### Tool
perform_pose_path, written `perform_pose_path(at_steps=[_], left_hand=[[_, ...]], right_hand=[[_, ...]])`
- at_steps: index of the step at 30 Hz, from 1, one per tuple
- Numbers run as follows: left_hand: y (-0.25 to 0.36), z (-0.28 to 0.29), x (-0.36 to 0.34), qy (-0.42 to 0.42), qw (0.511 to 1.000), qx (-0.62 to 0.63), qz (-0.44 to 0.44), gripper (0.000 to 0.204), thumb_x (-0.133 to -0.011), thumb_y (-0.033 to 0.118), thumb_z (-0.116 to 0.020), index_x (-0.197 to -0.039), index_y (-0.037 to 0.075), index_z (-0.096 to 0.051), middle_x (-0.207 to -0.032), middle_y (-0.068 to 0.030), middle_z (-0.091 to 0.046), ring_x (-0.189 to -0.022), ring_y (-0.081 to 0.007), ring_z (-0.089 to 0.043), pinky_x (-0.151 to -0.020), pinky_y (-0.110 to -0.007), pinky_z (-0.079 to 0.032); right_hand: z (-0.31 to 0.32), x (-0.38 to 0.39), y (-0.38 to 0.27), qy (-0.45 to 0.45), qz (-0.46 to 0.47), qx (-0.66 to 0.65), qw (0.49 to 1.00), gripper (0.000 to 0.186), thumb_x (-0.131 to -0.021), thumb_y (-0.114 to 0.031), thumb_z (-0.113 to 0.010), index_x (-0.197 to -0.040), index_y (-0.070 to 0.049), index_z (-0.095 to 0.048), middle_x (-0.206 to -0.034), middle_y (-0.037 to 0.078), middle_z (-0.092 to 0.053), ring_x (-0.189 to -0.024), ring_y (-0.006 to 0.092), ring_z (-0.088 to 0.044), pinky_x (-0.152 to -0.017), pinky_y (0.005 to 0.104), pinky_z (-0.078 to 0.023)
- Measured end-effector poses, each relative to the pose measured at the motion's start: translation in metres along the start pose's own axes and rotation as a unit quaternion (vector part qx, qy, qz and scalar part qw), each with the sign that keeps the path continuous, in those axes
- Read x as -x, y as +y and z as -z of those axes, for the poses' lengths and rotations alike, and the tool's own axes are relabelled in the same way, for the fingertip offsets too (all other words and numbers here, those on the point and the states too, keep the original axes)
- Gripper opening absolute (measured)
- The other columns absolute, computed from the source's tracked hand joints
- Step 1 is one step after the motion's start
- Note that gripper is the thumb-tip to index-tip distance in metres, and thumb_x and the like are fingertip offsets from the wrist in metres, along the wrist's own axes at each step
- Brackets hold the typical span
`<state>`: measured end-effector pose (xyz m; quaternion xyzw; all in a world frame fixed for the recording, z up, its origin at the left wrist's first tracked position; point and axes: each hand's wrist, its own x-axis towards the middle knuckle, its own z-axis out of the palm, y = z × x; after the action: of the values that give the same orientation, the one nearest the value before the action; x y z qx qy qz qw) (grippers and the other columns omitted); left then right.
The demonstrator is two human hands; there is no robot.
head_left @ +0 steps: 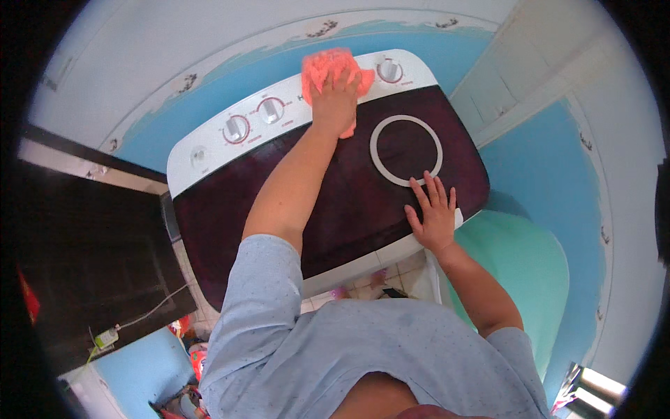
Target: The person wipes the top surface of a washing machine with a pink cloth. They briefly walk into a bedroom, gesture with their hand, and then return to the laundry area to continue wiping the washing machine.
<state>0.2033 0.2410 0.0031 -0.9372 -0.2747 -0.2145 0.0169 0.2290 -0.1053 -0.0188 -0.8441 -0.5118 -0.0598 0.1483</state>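
Note:
A twin-tub washing machine [230, 202] with a dark maroon top stands in front of me. Along its far edge runs a white control panel [183, 167] with several round knobs. My left hand [333, 105] holds a coral-pink cloth [328, 63] against this panel, left of the rightmost knob [389, 70]. Part of the cloth hangs over onto the dark top below my wrist. My right hand [434, 213] lies flat and open, fingers spread, on the near right part of the top. Its fingertips reach the lower rim of a white ring [374, 150] marked there.
Blue and white walls [544, 174] close in behind and to the right. A pale green rounded thing [530, 258] stands beside the machine at right. On the left is a dark panel-like surface [91, 237] with a white cable [157, 306]. Red packages [198, 359] lie low at left.

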Motion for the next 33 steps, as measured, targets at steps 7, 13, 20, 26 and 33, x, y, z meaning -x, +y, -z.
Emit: perform_pose_path(at_steps=[7,13,20,26,33], left_hand=[[0.020,-0.021,-0.035,0.022,1.000,-0.008,0.016,0.053,-0.094,0.020,-0.055,-0.147,0.026,-0.051,-0.157,-0.0018,-0.043,-0.147,-0.0329,-0.036,-0.112,-0.071,-0.027],[0.046,-0.008,0.034,0.024,0.995,0.070,-0.065,0.047,-0.091,0.022,-0.062,-0.138,0.022,-0.059,-0.147,-0.0021,-0.053,-0.139,-0.0316,-0.045,-0.106,-0.064,-0.038],[0.061,-0.001,0.067,-0.009,0.992,0.112,-0.052,0.042,-0.095,0.023,-0.059,-0.137,0.021,-0.060,-0.142,-0.0044,-0.058,-0.131,-0.0342,-0.053,-0.103,-0.057,-0.045],[0.090,-0.024,0.008,-0.076,0.974,0.164,-0.134,0.040,-0.098,0.024,-0.053,-0.138,0.023,-0.058,-0.142,-0.0049,-0.059,-0.129,-0.0322,-0.056,-0.101,-0.056,-0.045],[0.162,-0.044,-0.032,-0.086,0.969,0.136,-0.185,0.040,-0.101,0.034,-0.050,-0.139,0.026,-0.057,-0.143,-0.0035,-0.058,-0.131,-0.0301,-0.055,-0.101,-0.063,-0.040]], right_hand=[[0.004,-0.001,-0.002,-0.002,-0.007,-0.009,1.000,0.064,-0.095,-0.041,-0.061,-0.154,-0.029,-0.043,-0.164,0.007,-0.032,-0.148,0.0326,-0.033,-0.121,0.0611,-0.016],[0.006,-0.001,-0.005,0.019,-0.004,-0.016,1.000,0.063,-0.094,-0.042,-0.062,-0.153,-0.028,-0.046,-0.162,0.007,-0.035,-0.147,0.0324,-0.035,-0.120,0.0615,-0.017],[0.005,-0.001,-0.002,0.017,0.000,-0.018,1.000,0.062,-0.094,-0.042,-0.061,-0.152,-0.028,-0.046,-0.163,0.007,-0.034,-0.146,0.0328,-0.035,-0.119,0.0624,-0.017],[0.003,-0.001,-0.001,0.020,0.001,-0.021,1.000,0.062,-0.094,-0.042,-0.062,-0.152,-0.027,-0.046,-0.163,0.008,-0.034,-0.146,0.0333,-0.035,-0.118,0.0644,-0.019],[0.004,-0.001,-0.001,0.016,-0.008,-0.037,0.999,0.062,-0.093,-0.040,-0.063,-0.152,-0.026,-0.047,-0.162,0.009,-0.035,-0.147,0.0337,-0.035,-0.118,0.0640,-0.018]])
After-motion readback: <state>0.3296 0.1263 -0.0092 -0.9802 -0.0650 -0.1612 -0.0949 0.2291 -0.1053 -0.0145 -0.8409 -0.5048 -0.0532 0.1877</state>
